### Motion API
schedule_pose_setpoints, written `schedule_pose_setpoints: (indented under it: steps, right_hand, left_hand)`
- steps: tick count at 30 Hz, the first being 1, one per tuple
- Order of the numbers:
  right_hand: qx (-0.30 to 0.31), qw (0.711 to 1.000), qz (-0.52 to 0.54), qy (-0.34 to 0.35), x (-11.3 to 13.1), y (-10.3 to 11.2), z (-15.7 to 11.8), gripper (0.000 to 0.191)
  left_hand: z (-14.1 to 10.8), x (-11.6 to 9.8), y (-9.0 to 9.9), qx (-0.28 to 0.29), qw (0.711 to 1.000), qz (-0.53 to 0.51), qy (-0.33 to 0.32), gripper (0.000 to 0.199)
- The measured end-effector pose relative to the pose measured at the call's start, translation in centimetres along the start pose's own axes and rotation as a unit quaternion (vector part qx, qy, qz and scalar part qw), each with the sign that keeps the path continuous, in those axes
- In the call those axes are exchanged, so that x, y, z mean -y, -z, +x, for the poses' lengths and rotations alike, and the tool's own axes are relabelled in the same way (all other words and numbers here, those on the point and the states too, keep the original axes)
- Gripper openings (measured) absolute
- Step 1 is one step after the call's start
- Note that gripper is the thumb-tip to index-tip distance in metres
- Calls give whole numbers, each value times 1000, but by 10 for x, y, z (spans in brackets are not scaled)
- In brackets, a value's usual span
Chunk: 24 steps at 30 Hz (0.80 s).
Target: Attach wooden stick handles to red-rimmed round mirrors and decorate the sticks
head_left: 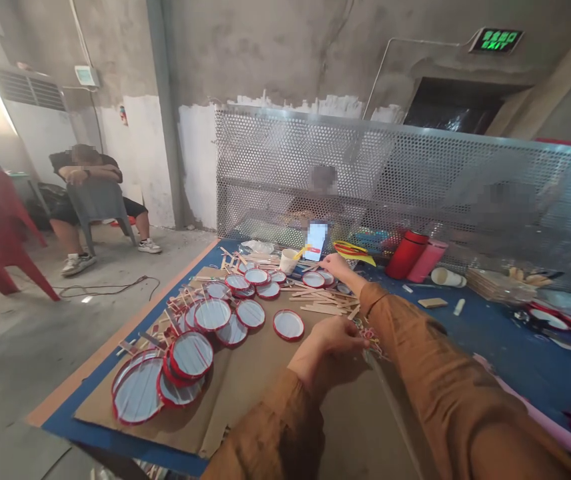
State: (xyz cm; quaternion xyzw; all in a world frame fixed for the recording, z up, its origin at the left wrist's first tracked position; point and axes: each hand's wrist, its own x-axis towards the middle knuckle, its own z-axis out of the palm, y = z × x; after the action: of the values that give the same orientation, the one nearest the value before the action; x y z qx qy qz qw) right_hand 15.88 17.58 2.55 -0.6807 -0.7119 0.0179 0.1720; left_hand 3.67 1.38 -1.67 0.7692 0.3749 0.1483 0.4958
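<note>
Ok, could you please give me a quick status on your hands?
Left hand at a tangle of small sticks; right hand beside a red-rimmed disc; loose craft sticks between them.

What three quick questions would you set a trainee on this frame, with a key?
1. True or false: the right hand reaches further across the table than the left hand.
2. What lies on the brown cardboard sheet? A) red-rimmed round discs B) wrenches C) plates of food
3. Fill in the word: the lit green sign reads ____.

Key: 1 true; 2 A; 3 EXIT.
</note>
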Motion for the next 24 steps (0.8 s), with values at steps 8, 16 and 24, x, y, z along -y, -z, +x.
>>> schedule_pose_setpoints:
  steps: [8, 16, 24]
  right_hand:
    - [63, 995, -65, 29, 38, -30, -3, 22]
    - [72, 990, -106, 51, 58, -38, -7, 17]
    - [21, 989, -127, 67, 32, 11, -23, 23]
  left_hand:
    - [0, 2, 0, 26, 1000, -1, 11, 23]
    - [2, 1, 1, 24, 999, 46, 13, 23]
    - [-4, -3, 3, 39, 999, 19, -7, 25]
